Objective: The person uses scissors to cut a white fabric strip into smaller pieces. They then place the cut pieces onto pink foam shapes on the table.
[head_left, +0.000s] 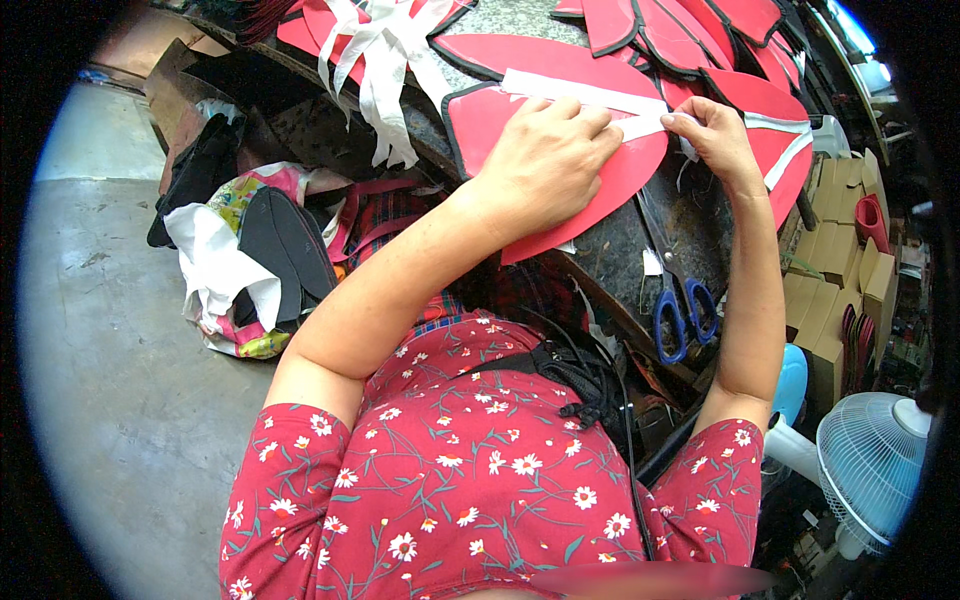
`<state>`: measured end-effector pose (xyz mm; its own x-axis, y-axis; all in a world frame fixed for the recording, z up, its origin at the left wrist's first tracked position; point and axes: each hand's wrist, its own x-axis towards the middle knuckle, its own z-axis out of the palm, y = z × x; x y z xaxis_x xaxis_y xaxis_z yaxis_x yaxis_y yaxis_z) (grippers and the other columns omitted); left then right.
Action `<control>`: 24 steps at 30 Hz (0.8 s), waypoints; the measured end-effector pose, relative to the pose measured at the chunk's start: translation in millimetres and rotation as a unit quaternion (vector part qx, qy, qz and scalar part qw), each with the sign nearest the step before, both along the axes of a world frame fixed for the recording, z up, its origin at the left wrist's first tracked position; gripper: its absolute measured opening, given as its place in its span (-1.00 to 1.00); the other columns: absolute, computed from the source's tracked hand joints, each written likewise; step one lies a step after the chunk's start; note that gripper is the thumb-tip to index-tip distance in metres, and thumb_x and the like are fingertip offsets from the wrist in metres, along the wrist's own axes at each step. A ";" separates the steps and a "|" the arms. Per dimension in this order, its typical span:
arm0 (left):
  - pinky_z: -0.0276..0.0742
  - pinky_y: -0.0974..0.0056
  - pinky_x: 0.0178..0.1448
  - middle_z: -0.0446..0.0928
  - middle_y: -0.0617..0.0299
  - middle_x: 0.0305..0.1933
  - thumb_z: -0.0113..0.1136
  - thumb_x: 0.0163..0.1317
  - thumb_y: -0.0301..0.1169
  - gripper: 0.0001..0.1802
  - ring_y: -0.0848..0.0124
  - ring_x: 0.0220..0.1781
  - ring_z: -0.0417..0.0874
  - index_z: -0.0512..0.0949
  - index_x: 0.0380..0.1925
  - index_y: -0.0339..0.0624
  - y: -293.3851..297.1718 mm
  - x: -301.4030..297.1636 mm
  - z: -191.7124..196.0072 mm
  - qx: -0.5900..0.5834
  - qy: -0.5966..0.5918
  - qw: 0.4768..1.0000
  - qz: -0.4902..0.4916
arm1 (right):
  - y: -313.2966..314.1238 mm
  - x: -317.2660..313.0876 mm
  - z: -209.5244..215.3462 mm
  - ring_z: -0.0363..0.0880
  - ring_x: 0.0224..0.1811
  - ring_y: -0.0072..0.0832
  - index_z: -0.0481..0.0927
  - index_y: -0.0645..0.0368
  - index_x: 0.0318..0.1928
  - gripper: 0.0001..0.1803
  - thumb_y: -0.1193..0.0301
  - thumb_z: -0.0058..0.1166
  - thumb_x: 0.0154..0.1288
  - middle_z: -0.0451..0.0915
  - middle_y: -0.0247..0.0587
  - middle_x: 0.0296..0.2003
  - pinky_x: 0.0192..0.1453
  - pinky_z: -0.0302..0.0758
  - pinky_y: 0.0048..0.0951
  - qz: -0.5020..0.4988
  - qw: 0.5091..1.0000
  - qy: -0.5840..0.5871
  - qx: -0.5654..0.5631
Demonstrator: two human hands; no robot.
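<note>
A red shoe-upper-like piece [595,205] with black edging on part of its outline lies at the table edge. A white tape strip [585,92] runs across it. Just nearer, a second white strip [640,127] passes from beneath my left hand [555,155] to my right hand [718,145]. My left fingers are bent and bunched, pressing down on this strip; their tips are partly hidden. Between thumb and forefinger, my right hand pinches the strip's end, close to the piece's right tip. Another red piece [785,180] with white strips lies beside my right wrist.
Blue-handled scissors [672,310] lie on the dark table below my hands. White strips [385,80] hang over the edge at left. Several red pieces [680,40] are heaped at the back. Cardboard boxes [825,270] and a fan [870,470] stand at right, a stuffed bag [250,345] at left.
</note>
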<state>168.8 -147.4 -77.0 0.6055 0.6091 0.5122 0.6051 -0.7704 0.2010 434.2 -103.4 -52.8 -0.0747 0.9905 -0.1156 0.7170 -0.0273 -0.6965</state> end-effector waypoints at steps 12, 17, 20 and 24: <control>0.58 -0.02 -0.28 0.64 0.04 -0.42 0.14 0.20 -0.03 -0.53 0.06 -0.35 0.71 0.55 0.02 -0.02 29.7 30.2 10.2 -0.075 0.065 0.995 -0.020 | -153.9 -36.6 37.3 0.54 -0.27 -0.21 0.50 0.12 -0.39 -0.69 0.24 0.38 0.09 0.52 -0.21 -0.41 -0.21 0.48 -0.18 0.023 0.930 -0.329 0.164; 0.58 -0.02 -0.31 0.63 0.02 -0.48 0.17 0.06 0.35 -0.23 0.05 -0.39 0.71 0.54 0.11 0.07 36.7 39.3 11.8 -0.064 0.097 0.993 -0.032 | -210.2 -45.7 40.6 0.58 -0.33 -0.24 0.55 0.14 -0.25 -0.62 0.30 0.46 0.00 0.56 -0.19 -0.40 -0.25 0.49 -0.23 -0.046 0.954 -0.291 0.064; 0.59 0.01 -0.21 0.63 -0.01 -0.31 0.21 0.04 0.32 -0.23 0.07 -0.24 0.71 0.53 0.16 0.13 27.1 30.9 12.7 -0.075 0.080 0.993 -0.041 | -220.3 -44.7 37.9 0.61 -0.35 -0.24 0.56 0.12 -0.20 -0.54 0.25 0.50 -0.06 0.58 -0.22 -0.42 -0.25 0.50 -0.22 -0.079 0.952 -0.290 0.057; 0.58 0.06 -0.09 0.53 -0.03 -0.03 0.30 0.03 0.20 -0.24 0.07 -0.02 0.63 0.53 0.14 -0.02 -8.3 10.4 13.0 -0.018 0.074 0.997 0.013 | -223.1 -21.4 36.4 0.61 -0.48 -0.30 0.63 0.14 -0.21 -0.62 0.27 0.46 0.00 0.60 -0.26 -0.52 -0.31 0.51 -0.28 -0.118 0.947 -0.296 -0.039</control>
<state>179.2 -155.7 -64.1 0.6566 0.6423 0.3953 0.6499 -0.7478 0.1356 412.9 -326.5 -16.3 0.2479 0.9585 -0.1408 0.9490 -0.2695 -0.1636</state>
